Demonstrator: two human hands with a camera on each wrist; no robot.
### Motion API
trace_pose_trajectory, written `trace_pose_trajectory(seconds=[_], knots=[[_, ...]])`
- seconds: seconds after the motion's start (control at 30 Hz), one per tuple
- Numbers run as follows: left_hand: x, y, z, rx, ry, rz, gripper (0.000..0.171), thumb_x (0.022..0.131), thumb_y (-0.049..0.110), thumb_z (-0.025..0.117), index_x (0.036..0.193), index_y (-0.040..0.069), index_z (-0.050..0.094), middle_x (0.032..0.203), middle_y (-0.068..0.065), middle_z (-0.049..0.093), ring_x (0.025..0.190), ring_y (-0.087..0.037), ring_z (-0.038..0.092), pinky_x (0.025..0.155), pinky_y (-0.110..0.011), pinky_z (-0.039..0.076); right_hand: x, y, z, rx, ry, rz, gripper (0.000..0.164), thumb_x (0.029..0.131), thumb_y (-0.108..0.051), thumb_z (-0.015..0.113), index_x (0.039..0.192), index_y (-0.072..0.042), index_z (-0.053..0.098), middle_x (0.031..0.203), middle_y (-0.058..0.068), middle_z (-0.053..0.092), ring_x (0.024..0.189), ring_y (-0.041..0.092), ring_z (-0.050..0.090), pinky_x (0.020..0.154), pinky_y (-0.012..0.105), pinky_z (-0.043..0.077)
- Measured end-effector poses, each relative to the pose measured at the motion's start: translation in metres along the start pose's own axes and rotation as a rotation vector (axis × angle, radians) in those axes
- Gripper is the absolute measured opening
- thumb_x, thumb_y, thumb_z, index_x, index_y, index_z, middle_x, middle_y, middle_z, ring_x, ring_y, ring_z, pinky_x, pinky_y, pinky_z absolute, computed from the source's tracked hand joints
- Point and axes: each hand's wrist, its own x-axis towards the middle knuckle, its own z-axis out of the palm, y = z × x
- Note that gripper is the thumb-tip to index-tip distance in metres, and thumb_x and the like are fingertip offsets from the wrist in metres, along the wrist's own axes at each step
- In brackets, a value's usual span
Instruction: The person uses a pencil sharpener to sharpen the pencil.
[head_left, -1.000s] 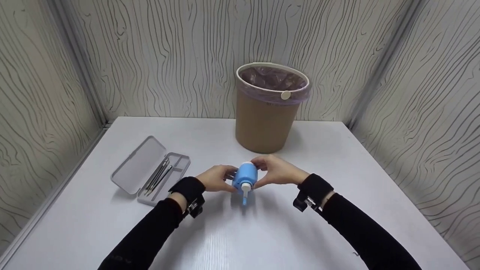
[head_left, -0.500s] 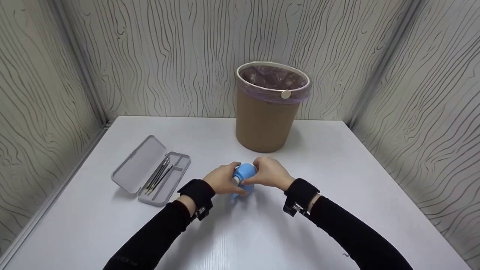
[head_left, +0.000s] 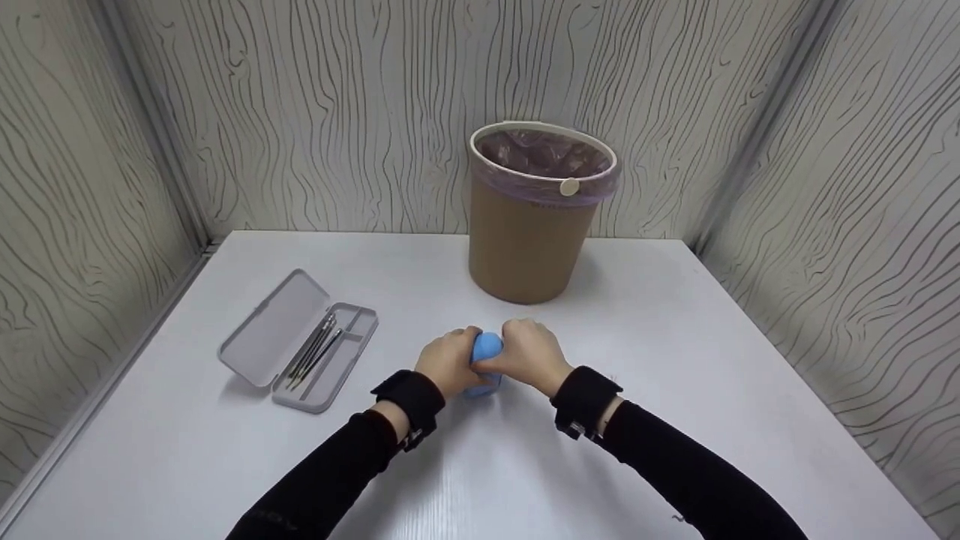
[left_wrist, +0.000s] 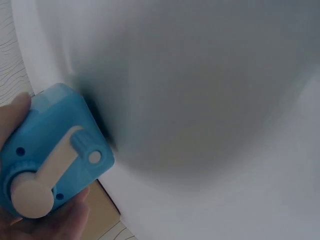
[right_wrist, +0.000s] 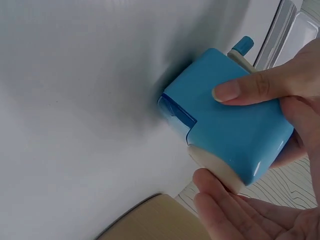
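A blue crank pencil sharpener [head_left: 487, 345] is held between both hands close over the table, its shadow beside it. My left hand [head_left: 448, 361] grips its body; in the left wrist view the fingers and thumb lie on opposite sides of it. There its cream crank [left_wrist: 57, 159] with a blue knob faces the camera. My right hand [head_left: 529, 356] holds it from the other side, thumb reaching across to the left hand. In the right wrist view the right fingertips touch the cream plate [right_wrist: 215, 167], near a clear blue shavings drawer [right_wrist: 175, 114].
An open grey pencil case [head_left: 352, 330] lies to the left on the white table [head_left: 622, 465], with several thin pencils [head_left: 315, 352] inside. A brown bin [head_left: 521, 247] with a purple liner stands behind the hands. Wood-patterned walls enclose the back and sides.
The sharpener has been turned: its crank, which pointed toward the camera wearer, now faces the left hand. Both hands have shifted their hold and come closer together around it.
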Motion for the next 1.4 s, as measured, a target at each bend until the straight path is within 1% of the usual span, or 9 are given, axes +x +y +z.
trace_pose_trajectory(seconds=[0.2, 0.27, 0.37, 0.43, 0.6, 0.8, 0.93, 1.13, 1.4], knots=[[0.001, -0.003, -0.002, -0.031, -0.009, 0.008, 0.066, 0.077, 0.030, 0.090, 0.130, 0.003, 0.062, 0.122, -0.020, 0.072, 0.112, -0.037, 0.072, 0.099, -0.049, 0.058, -0.002, 0.003, -0.001, 0.036, -0.021, -0.003, 0.056, 0.068, -0.049, 0.091, 0.060, -0.012, 0.049, 0.058, -0.008, 0.037, 0.056, 0.010, 0.036, 0.050, 0.022, 0.029], [0.001, -0.005, -0.003, -0.041, -0.012, 0.016, 0.067, 0.077, 0.030, 0.090, 0.131, 0.003, 0.062, 0.123, -0.020, 0.072, 0.113, -0.037, 0.071, 0.100, -0.050, 0.057, -0.001, 0.006, -0.003, 0.069, -0.040, -0.008, 0.052, 0.068, -0.049, 0.091, 0.064, -0.009, 0.057, 0.059, -0.006, 0.048, 0.057, 0.010, 0.043, 0.052, 0.023, 0.034], [0.000, -0.012, -0.006, -0.073, -0.019, 0.027, 0.068, 0.077, 0.031, 0.090, 0.132, 0.002, 0.062, 0.125, -0.020, 0.071, 0.114, -0.038, 0.071, 0.101, -0.051, 0.056, -0.001, 0.013, -0.007, 0.100, -0.105, -0.016, 0.051, 0.069, -0.045, 0.092, 0.084, -0.001, 0.072, 0.074, 0.005, 0.071, 0.068, 0.018, 0.064, 0.062, 0.031, 0.052], [-0.001, -0.017, -0.008, -0.098, -0.033, 0.033, 0.069, 0.077, 0.030, 0.090, 0.133, 0.003, 0.061, 0.127, -0.019, 0.071, 0.117, -0.038, 0.069, 0.103, -0.052, 0.055, 0.000, 0.018, -0.007, 0.122, -0.163, -0.025, 0.057, 0.070, -0.039, 0.092, 0.102, 0.004, 0.074, 0.094, 0.016, 0.078, 0.086, 0.027, 0.074, 0.077, 0.040, 0.060], [-0.002, -0.025, -0.015, -0.135, -0.103, 0.051, 0.070, 0.076, 0.025, 0.091, 0.135, 0.004, 0.060, 0.132, -0.018, 0.069, 0.122, -0.038, 0.066, 0.108, -0.054, 0.052, 0.001, 0.034, 0.001, 0.227, -0.322, -0.060, 0.066, 0.075, -0.026, 0.091, 0.125, 0.009, 0.066, 0.118, 0.025, 0.074, 0.109, 0.037, 0.073, 0.097, 0.050, 0.058], [-0.002, -0.029, -0.018, -0.136, -0.180, 0.079, 0.073, 0.076, 0.022, 0.091, 0.139, 0.005, 0.058, 0.138, -0.016, 0.066, 0.127, -0.037, 0.064, 0.110, -0.053, 0.051, 0.001, 0.049, 0.020, 0.390, -0.435, -0.091, 0.057, 0.078, -0.021, 0.090, 0.126, 0.001, 0.067, 0.122, 0.016, 0.074, 0.116, 0.034, 0.071, 0.105, 0.050, 0.055], [-0.003, -0.030, -0.020, -0.129, -0.195, 0.089, 0.072, 0.077, 0.021, 0.090, 0.139, 0.004, 0.058, 0.138, -0.016, 0.066, 0.127, -0.037, 0.064, 0.110, -0.053, 0.050, 0.000, 0.054, 0.032, 0.469, -0.450, -0.073, 0.058, 0.079, -0.021, 0.090, 0.128, -0.003, 0.067, 0.125, 0.013, 0.074, 0.120, 0.030, 0.069, 0.107, 0.046, 0.054], [-0.004, -0.031, -0.022, -0.117, -0.198, 0.115, 0.067, 0.076, 0.020, 0.091, 0.133, 0.003, 0.060, 0.132, -0.016, 0.069, 0.123, -0.036, 0.066, 0.109, -0.053, 0.051, -0.002, 0.056, 0.043, 0.540, -0.407, -0.094, 0.052, 0.077, -0.018, 0.089, 0.123, -0.005, 0.069, 0.120, 0.010, 0.075, 0.116, 0.024, 0.067, 0.104, 0.042, 0.054], [-0.004, -0.030, -0.023, -0.084, -0.198, 0.128, 0.066, 0.076, 0.023, 0.091, 0.131, 0.003, 0.061, 0.129, -0.015, 0.070, 0.120, -0.035, 0.067, 0.107, -0.051, 0.053, 0.001, 0.055, 0.049, 0.602, -0.409, -0.091, 0.054, 0.077, -0.015, 0.090, 0.125, -0.004, 0.068, 0.126, 0.013, 0.073, 0.124, 0.033, 0.066, 0.108, 0.050, 0.052]])
